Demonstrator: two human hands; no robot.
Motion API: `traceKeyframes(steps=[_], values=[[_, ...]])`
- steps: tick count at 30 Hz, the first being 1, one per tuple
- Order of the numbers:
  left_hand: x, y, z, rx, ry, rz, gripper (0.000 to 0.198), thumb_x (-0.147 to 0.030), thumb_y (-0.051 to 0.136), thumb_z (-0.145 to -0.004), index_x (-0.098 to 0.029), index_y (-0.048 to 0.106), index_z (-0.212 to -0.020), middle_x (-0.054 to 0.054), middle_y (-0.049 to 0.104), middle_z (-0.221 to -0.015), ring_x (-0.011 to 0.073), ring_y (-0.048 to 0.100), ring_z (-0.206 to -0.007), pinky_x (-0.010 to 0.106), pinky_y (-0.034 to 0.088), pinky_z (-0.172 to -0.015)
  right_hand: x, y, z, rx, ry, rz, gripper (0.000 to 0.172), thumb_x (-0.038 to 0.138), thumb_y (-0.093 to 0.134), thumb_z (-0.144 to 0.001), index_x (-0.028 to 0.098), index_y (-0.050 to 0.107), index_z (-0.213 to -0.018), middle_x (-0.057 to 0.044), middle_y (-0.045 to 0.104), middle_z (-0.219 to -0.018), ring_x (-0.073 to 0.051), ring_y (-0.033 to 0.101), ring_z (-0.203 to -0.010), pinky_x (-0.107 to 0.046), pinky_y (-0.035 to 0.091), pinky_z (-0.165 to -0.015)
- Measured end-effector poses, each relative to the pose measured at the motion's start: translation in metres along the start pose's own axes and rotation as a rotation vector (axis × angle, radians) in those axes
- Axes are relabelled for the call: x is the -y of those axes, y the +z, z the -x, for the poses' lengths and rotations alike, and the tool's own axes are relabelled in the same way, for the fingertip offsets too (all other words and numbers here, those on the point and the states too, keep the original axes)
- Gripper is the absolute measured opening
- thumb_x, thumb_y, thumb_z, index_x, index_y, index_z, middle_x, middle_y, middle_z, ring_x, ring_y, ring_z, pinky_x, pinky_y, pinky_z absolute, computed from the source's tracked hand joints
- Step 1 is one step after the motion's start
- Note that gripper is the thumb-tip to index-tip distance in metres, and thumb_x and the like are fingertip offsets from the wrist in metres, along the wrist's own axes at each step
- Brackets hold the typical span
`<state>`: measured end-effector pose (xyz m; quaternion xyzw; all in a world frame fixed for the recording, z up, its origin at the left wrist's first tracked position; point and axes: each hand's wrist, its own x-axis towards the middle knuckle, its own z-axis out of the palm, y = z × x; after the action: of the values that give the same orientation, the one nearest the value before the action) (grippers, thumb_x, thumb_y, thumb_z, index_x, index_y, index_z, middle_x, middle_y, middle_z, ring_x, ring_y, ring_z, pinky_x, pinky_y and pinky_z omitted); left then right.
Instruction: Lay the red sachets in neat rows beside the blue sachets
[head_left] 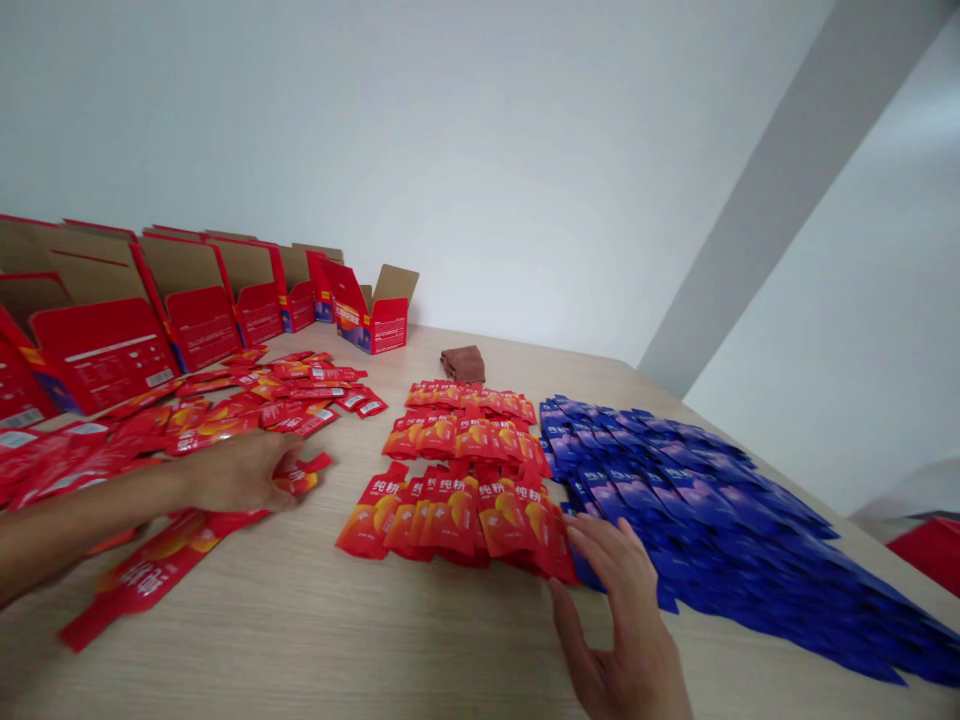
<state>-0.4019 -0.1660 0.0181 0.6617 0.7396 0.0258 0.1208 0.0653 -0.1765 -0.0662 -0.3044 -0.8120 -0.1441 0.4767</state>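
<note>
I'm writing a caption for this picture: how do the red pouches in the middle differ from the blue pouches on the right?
The red pouches show orange-yellow fruit; the blue pouches show paler purple shapes. The red pouches lie in three short rows; the blue pouches form a much wider layered spread. Both overlap one another on the table and carry pale lettering.
</note>
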Motion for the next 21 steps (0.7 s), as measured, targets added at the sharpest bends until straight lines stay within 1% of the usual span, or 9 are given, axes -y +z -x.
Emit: traceKeyframes(steps=[2, 5, 8, 10, 12, 16, 19, 21], values=[[-0.018, -0.004, 0.001, -0.021, -0.011, 0.047, 0.042, -0.061, 0.066, -0.069, -0.023, 0.062, -0.086, 0.003, 0.074, -0.082, 0.0265, 0.068, -0.078, 0.032, 0.042, -0.066, 0.001, -0.003, 0.007, 0.028, -0.015, -0.002, 0.047, 0.010, 0.064, -0.101, 0.011, 0.056, -0.147, -0.016, 0.066, -0.142, -0.027, 0.058, -0.141, -0.052, 0.035, -0.130], [-0.059, -0.003, -0.001, -0.015, -0.016, 0.116, 0.047, -0.067, 0.063, -0.069, -0.023, 0.059, -0.084, 0.005, 0.072, -0.083, 0.0272, 0.067, -0.081, 0.033, 0.042, -0.066, 0.003, -0.002, 0.014, 0.046, -0.022, 0.004, 0.045, 0.011, 0.064, -0.101, 0.011, 0.058, -0.146, -0.016, 0.067, -0.140, -0.028, 0.059, -0.139, -0.052, 0.036, -0.128], [-0.097, 0.008, -0.007, 0.035, 0.001, 0.136, 0.047, -0.069, 0.064, -0.070, -0.023, 0.057, -0.081, 0.006, 0.072, -0.084, 0.0284, 0.068, -0.084, 0.034, 0.041, -0.065, 0.007, 0.001, 0.016, 0.036, -0.017, 0.001, 0.043, 0.010, 0.062, -0.101, 0.011, 0.059, -0.144, -0.015, 0.068, -0.138, -0.027, 0.061, -0.136, -0.051, 0.037, -0.127], [-0.114, 0.017, -0.013, 0.054, 0.010, 0.138, 0.046, -0.068, 0.066, -0.072, -0.024, 0.057, -0.081, 0.006, 0.073, -0.084, 0.0286, 0.069, -0.084, 0.034, 0.039, -0.064, 0.009, 0.002, 0.016, 0.041, -0.021, -0.004, 0.043, 0.009, 0.061, -0.101, 0.011, 0.058, -0.144, -0.015, 0.069, -0.138, -0.026, 0.061, -0.136, -0.051, 0.036, -0.128], [-0.122, 0.026, -0.019, 0.054, 0.011, 0.128, 0.047, -0.069, 0.067, -0.075, -0.024, 0.056, -0.079, 0.006, 0.073, -0.083, 0.0289, 0.070, -0.083, 0.034, 0.038, -0.062, 0.009, 0.002, 0.017, 0.057, -0.017, -0.002, 0.044, 0.010, 0.060, -0.101, 0.011, 0.058, -0.145, -0.015, 0.068, -0.139, -0.026, 0.060, -0.138, -0.051, 0.035, -0.129], [-0.126, 0.036, -0.026, 0.058, 0.009, 0.144, 0.052, -0.076, 0.067, -0.078, -0.025, 0.055, -0.078, 0.007, 0.073, -0.080, 0.0290, 0.072, -0.078, 0.034, 0.037, -0.059, 0.007, 0.002, 0.019, 0.068, 0.007, 0.005, 0.046, 0.010, 0.061, -0.102, 0.012, 0.056, -0.147, -0.014, 0.066, -0.142, -0.025, 0.058, -0.140, -0.050, 0.034, -0.130], [-0.125, 0.038, -0.026, 0.083, 0.011, 0.207, 0.052, -0.075, 0.068, -0.077, -0.025, 0.054, -0.082, 0.006, 0.073, -0.079, 0.0283, 0.071, -0.075, 0.033, 0.039, -0.060, 0.007, 0.002, 0.018, 0.069, 0.023, 0.004, 0.046, 0.009, 0.061, -0.102, 0.012, 0.055, -0.148, -0.015, 0.066, -0.142, -0.025, 0.058, -0.141, -0.050, 0.033, -0.131], [-0.119, 0.034, -0.022, 0.087, 0.050, 0.210, 0.050, -0.073, 0.066, -0.077, -0.024, 0.055, -0.083, 0.006, 0.073, -0.081, 0.0278, 0.070, -0.078, 0.033, 0.041, -0.063, 0.008, 0.001, 0.017, 0.057, 0.038, 0.002, 0.044, 0.009, 0.059, -0.103, 0.012, 0.056, -0.146, -0.015, 0.066, -0.141, -0.025, 0.058, -0.140, -0.049, 0.034, -0.130]])
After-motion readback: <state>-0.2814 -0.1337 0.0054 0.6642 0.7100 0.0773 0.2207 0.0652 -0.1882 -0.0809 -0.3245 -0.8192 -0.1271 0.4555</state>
